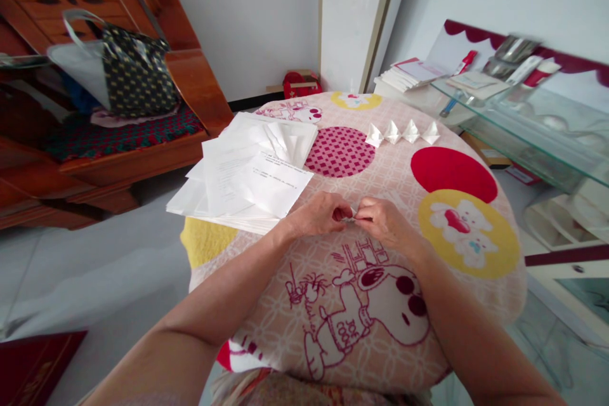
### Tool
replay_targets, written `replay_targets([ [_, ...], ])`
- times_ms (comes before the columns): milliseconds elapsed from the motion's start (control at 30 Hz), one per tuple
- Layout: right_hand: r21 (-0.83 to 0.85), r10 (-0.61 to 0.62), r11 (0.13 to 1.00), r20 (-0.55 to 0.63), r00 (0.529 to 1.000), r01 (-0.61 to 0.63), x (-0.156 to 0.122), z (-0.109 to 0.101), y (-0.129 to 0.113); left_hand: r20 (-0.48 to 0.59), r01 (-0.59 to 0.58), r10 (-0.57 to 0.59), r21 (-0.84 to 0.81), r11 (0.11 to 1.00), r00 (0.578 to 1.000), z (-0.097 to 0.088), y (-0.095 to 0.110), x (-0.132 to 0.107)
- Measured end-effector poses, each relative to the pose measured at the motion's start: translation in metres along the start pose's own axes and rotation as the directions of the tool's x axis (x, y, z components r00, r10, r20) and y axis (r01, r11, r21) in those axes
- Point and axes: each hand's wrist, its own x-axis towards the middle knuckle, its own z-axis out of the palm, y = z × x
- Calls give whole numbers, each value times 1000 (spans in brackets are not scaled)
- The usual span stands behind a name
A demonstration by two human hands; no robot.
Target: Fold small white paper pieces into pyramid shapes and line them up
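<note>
Over the middle of the cloth-covered table, my left hand and my right hand meet with fingertips pinched together. Between them is a small piece of folded white paper, mostly hidden by the fingers. To the left of my hands lies a loose pile of white paper sheets, the top one with a few printed lines. Farther back on the right, several small folded white paper shapes with pointed tops stand in a row.
The round table wears a patterned tablecloth. A glass shelf with cups and papers borders it on the right. At the left stands a wooden bench with a dark patterned bag. A red object sits near the wall.
</note>
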Motion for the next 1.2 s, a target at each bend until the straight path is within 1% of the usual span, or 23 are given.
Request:
replay_targets([
  [100, 8, 31, 999, 16, 999, -31, 2, -3, 0, -39, 36, -33, 78, 996, 999, 4, -1, 2],
  [167, -3, 70, 998, 7, 998, -70, 4, -5, 0, -63, 76, -70, 90, 993, 996, 5, -1, 3],
  [267, -11, 146, 989, -5, 989, -146, 4, -7, 0, -61, 143, -137, 98, 985, 989, 3, 2, 4],
  [433, 90, 307, 948, 11, 952, -307, 5, -8, 0, -81, 249, -242, 93, 964, 967, 0, 8, 6],
  [567, 155, 381, 911, 33, 924, -381, 7, -6, 2, -90, 305, -297, 84, 949, 950, 0, 9, 8],
  [767, 99, 428, 899, 5, 904, -426, 10, -3, 1, -108, 364, -353, 105, 926, 929, -2, 11, 12],
  [900, 67, 448, 892, 10, 894, -447, 12, -3, -2, -91, 382, -374, 116, 917, 923, -2, 10, 15],
  [1067, 50, 446, 894, 12, 895, -446, 14, -5, -3, -101, 393, -382, 144, 908, 919, -1, 8, 17],
  [1200, 43, 441, 896, 11, 897, -441, 15, -6, -5, -106, 381, -368, 170, 909, 924, 0, 6, 18],
])
